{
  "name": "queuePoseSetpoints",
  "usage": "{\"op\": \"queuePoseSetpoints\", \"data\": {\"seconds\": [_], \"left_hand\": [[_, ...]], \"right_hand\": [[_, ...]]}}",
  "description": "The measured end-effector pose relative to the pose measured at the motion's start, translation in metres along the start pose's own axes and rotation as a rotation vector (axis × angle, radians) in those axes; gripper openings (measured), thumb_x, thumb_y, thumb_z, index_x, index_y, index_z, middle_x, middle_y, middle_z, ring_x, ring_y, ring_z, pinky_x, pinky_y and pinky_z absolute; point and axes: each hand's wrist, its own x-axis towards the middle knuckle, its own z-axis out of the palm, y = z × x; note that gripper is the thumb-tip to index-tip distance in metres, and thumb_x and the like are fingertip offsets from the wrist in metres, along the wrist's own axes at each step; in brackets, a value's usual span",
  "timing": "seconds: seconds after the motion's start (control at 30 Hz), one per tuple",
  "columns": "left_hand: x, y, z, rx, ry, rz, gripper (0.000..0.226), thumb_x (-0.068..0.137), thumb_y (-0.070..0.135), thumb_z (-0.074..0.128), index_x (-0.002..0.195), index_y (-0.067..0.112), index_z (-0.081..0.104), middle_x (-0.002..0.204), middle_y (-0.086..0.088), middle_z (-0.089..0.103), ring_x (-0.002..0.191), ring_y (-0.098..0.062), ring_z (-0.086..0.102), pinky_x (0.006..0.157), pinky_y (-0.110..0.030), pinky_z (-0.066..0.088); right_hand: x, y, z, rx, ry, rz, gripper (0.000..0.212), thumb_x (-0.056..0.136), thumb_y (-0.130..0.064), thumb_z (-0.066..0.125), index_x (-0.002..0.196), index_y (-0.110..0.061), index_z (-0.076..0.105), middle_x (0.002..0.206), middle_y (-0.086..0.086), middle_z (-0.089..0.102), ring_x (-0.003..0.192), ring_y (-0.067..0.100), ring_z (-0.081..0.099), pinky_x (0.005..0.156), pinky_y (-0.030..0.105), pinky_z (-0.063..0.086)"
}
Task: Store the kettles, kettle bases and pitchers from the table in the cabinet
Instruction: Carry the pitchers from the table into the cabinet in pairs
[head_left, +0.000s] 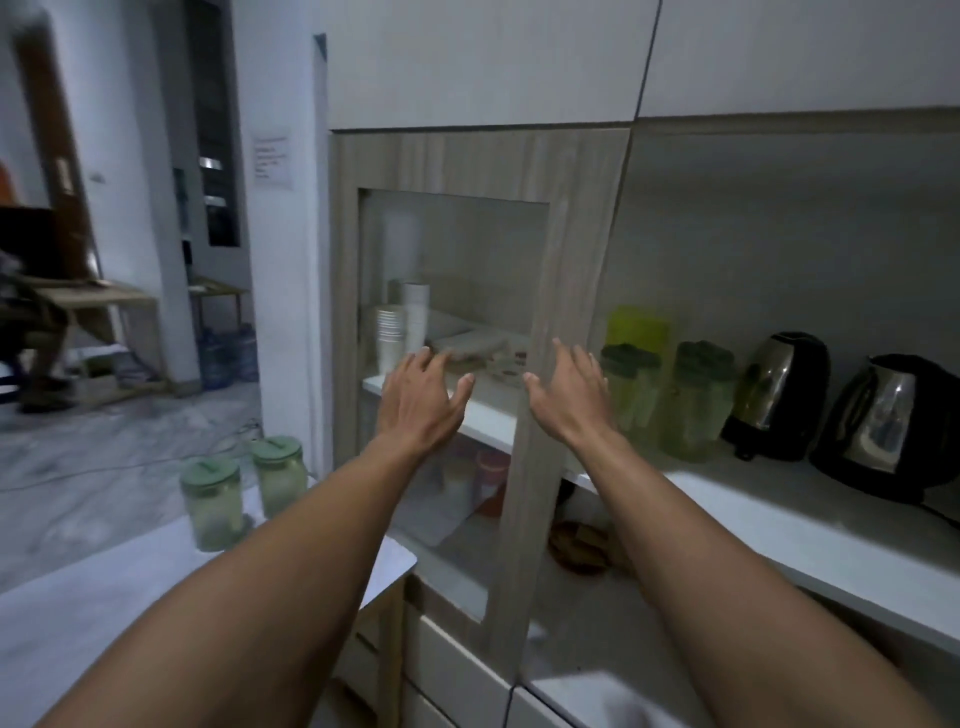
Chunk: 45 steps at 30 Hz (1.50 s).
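Observation:
Two green-lidded pitchers (212, 501) (279, 475) stand on the white table (78, 613) at the lower left. On the open cabinet shelf (779, 512) to the right stand more green pitchers (631, 392) (698, 400) and two black-and-steel kettles (779, 395) (891, 426). My left hand (421, 400) is open in front of the glass cabinet door (535, 322). My right hand (571, 395) is open too, at the door's right frame edge. Neither hand holds anything.
Behind the glass are stacked white cups (390, 338), folded cloths and lower containers (491, 467). White drawers (457, 670) sit below the cabinet. A doorway at the left shows a wooden table (104, 299), water jugs (215, 358) and a seated person's legs (41, 358).

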Motion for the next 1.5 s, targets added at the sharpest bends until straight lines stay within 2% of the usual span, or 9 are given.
{"op": "queuePoseSetpoints", "data": {"seconds": [0.37, 0.47, 0.6, 0.73, 1.0, 1.1, 1.23, 1.37, 1.5], "left_hand": [[-0.039, -0.160, -0.076, 0.178, 0.009, -0.264, 0.064, 0.100, 0.056, 0.032, 0.154, 0.022, 0.028, 0.161, -0.011, 0.024, 0.150, -0.029, 0.016, 0.120, -0.049, 0.018], [-0.041, -0.195, -0.080, 0.191, 0.021, -0.320, 0.064, 0.100, 0.054, 0.035, 0.154, 0.021, 0.030, 0.160, -0.012, 0.027, 0.149, -0.029, 0.019, 0.120, -0.048, 0.019], [-0.044, -0.232, -0.074, 0.202, 0.051, -0.374, 0.060, 0.098, 0.051, 0.041, 0.149, 0.019, 0.037, 0.152, -0.011, 0.039, 0.141, -0.028, 0.032, 0.116, -0.045, 0.027], [-0.039, -0.271, -0.051, 0.193, 0.084, -0.455, 0.056, 0.097, 0.049, 0.047, 0.145, 0.021, 0.040, 0.144, -0.007, 0.046, 0.133, -0.028, 0.040, 0.107, -0.042, 0.035], [-0.019, -0.352, 0.024, 0.132, 0.090, -0.668, 0.051, 0.095, 0.049, 0.050, 0.139, 0.023, 0.043, 0.139, -0.002, 0.047, 0.124, -0.026, 0.045, 0.098, -0.039, 0.040], [-0.016, -0.378, 0.052, 0.090, 0.122, -0.736, 0.048, 0.096, 0.047, 0.051, 0.135, 0.021, 0.045, 0.134, -0.003, 0.050, 0.121, -0.024, 0.048, 0.095, -0.037, 0.043], [-0.016, -0.410, 0.085, 0.045, 0.142, -0.848, 0.048, 0.091, 0.051, 0.056, 0.128, 0.021, 0.047, 0.127, 0.000, 0.053, 0.117, -0.021, 0.051, 0.092, -0.037, 0.045], [-0.016, -0.435, 0.119, -0.059, 0.178, -1.043, 0.048, 0.083, 0.057, 0.064, 0.113, 0.024, 0.046, 0.111, 0.007, 0.051, 0.103, -0.015, 0.051, 0.081, -0.032, 0.042], [-0.012, -0.453, 0.145, -0.175, 0.250, -1.225, 0.058, 0.079, 0.057, 0.070, 0.118, 0.020, 0.048, 0.108, 0.007, 0.053, 0.094, -0.014, 0.050, 0.078, -0.028, 0.038]], "right_hand": [[-0.006, -0.133, 0.118, 0.127, -0.152, -0.213, 0.064, 0.097, -0.040, 0.052, 0.151, -0.009, 0.034, 0.153, 0.015, 0.039, 0.146, 0.034, 0.027, 0.117, 0.053, 0.027], [-0.004, -0.157, 0.151, 0.153, -0.195, -0.250, 0.061, 0.098, -0.037, 0.053, 0.149, -0.009, 0.036, 0.150, 0.015, 0.043, 0.142, 0.033, 0.032, 0.114, 0.053, 0.031], [0.004, -0.175, 0.204, 0.171, -0.267, -0.303, 0.064, 0.098, -0.038, 0.051, 0.151, -0.008, 0.032, 0.155, 0.014, 0.038, 0.145, 0.032, 0.029, 0.117, 0.052, 0.027], [0.023, -0.187, 0.262, 0.179, -0.339, -0.323, 0.066, 0.099, -0.040, 0.049, 0.154, -0.010, 0.028, 0.158, 0.013, 0.033, 0.149, 0.030, 0.024, 0.119, 0.054, 0.023], [0.070, -0.198, 0.390, 0.233, -0.459, -0.368, 0.055, 0.095, -0.033, 0.055, 0.143, -0.009, 0.041, 0.142, 0.013, 0.049, 0.136, 0.032, 0.041, 0.109, 0.046, 0.038], [0.080, -0.195, 0.437, 0.266, -0.524, -0.367, 0.053, 0.094, -0.032, 0.055, 0.140, -0.009, 0.044, 0.143, 0.014, 0.049, 0.136, 0.033, 0.041, 0.109, 0.047, 0.039], [0.089, -0.192, 0.487, 0.276, -0.625, -0.321, 0.060, 0.095, -0.032, 0.059, 0.147, -0.010, 0.038, 0.145, 0.013, 0.046, 0.137, 0.033, 0.041, 0.111, 0.043, 0.037], [0.092, -0.185, 0.532, 0.278, -0.721, -0.241, 0.065, 0.096, -0.031, 0.060, 0.151, -0.010, 0.032, 0.150, 0.013, 0.043, 0.137, 0.032, 0.043, 0.110, 0.041, 0.039], [0.095, -0.180, 0.567, 0.296, -0.773, -0.146, 0.074, 0.093, -0.037, 0.064, 0.153, -0.010, 0.030, 0.151, 0.011, 0.044, 0.137, 0.031, 0.044, 0.107, 0.042, 0.043]]}}
